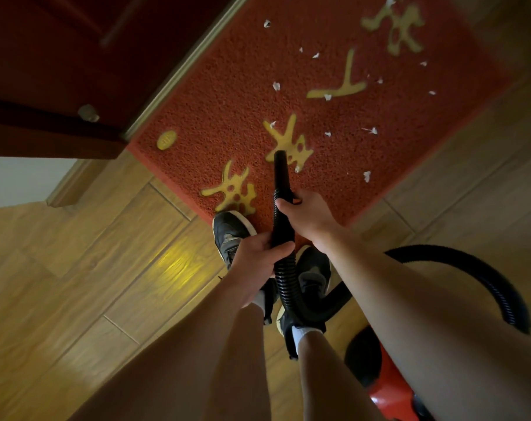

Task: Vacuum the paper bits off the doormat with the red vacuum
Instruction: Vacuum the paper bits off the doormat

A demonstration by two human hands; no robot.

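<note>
A red doormat with yellow characters lies before the door. Several white paper bits are scattered over its middle and far part. A black vacuum nozzle points at the mat, its tip over a yellow character, beside one paper bit. My right hand grips the nozzle's handle end. My left hand grips the black ribbed hose just below it. The hose loops right and back to the red vacuum body behind my right leg.
A dark red door with a metal threshold strip borders the mat's left side. My two dark sneakers stand at the mat's near edge. Wooden floor surrounds the mat.
</note>
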